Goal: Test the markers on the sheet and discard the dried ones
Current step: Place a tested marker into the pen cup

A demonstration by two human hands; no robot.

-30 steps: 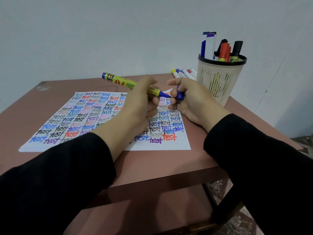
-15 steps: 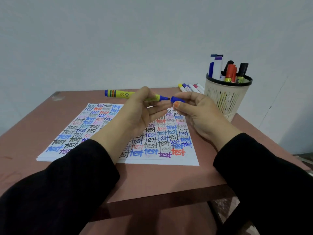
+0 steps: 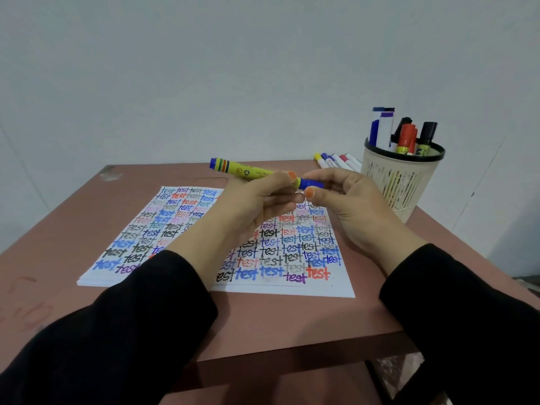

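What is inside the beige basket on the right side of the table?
Markers stand upright in the basket: blue, purple, red and black tops show above its rim. Their lower parts are mostly hidden by the mesh wall, so the exact count is unclear.

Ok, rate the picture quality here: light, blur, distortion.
Head view: soft, even light, no glare, faint shadows on the sheet, whose writing reads clearly; yellow marker and blue cap sharp; wide-angle stretch toward the bottom corners, where the black sleeves loom large, without detail.
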